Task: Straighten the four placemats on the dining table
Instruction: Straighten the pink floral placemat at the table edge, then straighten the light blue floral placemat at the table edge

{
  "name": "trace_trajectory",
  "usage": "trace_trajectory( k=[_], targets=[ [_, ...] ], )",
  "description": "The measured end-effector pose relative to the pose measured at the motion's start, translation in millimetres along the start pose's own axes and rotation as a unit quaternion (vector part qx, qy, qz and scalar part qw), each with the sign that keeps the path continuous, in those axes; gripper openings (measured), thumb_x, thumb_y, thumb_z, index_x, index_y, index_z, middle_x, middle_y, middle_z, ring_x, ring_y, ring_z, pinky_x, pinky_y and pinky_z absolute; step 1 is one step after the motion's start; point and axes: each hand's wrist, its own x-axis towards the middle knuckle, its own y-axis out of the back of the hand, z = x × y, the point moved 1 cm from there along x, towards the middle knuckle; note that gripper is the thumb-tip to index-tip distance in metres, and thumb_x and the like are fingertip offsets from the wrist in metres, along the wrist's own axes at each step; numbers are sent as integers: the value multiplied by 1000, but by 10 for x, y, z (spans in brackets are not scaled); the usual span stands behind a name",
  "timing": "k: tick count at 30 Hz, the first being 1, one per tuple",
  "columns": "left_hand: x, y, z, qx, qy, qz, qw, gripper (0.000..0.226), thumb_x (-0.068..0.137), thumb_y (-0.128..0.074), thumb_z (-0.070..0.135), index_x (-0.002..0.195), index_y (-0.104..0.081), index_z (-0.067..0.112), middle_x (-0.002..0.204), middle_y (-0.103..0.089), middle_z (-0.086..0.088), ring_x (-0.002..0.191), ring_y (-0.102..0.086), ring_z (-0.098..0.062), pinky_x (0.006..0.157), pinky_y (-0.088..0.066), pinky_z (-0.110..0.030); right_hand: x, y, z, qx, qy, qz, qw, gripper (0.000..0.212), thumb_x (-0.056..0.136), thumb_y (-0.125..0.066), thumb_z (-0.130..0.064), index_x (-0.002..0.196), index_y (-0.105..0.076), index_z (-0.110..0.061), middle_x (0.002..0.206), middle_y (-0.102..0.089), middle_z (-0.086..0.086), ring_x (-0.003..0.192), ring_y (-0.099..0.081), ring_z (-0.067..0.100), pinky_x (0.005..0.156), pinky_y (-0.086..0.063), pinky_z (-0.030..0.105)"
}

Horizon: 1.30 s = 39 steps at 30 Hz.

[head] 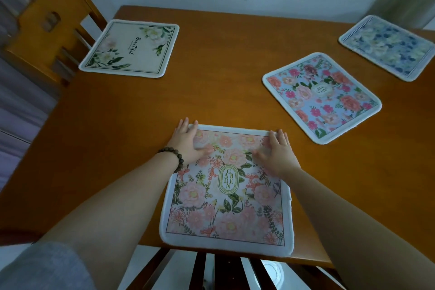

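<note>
Hands – left [188, 142], right [275, 152] – flat, open on "GARDEN" placemat [227, 195] (nr table [211, 92] edge).

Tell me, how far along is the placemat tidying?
Early. In hand: both hands, left and right, press flat on the pink garden mat, which lies nearly square to the table edge. Left: the pink-and-blue mat and blue mat sit clearly turned; the white mat looks slightly angled.
</note>
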Motion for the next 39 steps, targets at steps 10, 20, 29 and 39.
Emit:
trace_trajectory(
  k=[10, 20, 29, 39],
  targets=[
    [15, -61, -69, 5, -26, 11, 1000, 108, 77, -60, 66, 152, 1, 17, 159, 15, -6, 144, 17, -21, 114, 4, -39, 11, -79, -35, -52, -8, -2, 999, 94, 88, -49, -60, 152, 3, -16, 159, 17, 9, 145, 17, 22, 116, -1, 34],
    [-92, -11, 35, 56, -20, -3, 998, 99, 83, -54, 64, 152, -1, 16, 159, 14, -8, 145, 13, -22, 116, -2, -40, -42, -53, -6, -75, -17, -9, 997, 92, 89, -46, -58, 151, 6, -14, 159, 15, 9, 145, 17, 22, 118, 3, 37],
    [-962, 140, 421, 74, -31, 62, 995, 71, 93, -39, 53, 150, -18, 17, 156, -22, -6, 142, -20, -23, 115, -19, -40, -832, 235, -23, -33, -41, 64, 997, 68, 94, -41, -54, 150, -22, -20, 152, -33, 8, 139, -29, 29, 107, -34, 46],
    [-1671, -124, 1029, 68, -95, 44, 992, 68, 91, -38, 55, 148, -27, 20, 151, -33, -2, 137, -30, -24, 109, -28, -44, -1812, 374, 225, -6, -151, 154, 976, 53, 93, -45, -52, 138, -44, -23, 141, -46, 7, 128, -45, 26, 93, -47, 42]
  ],
)
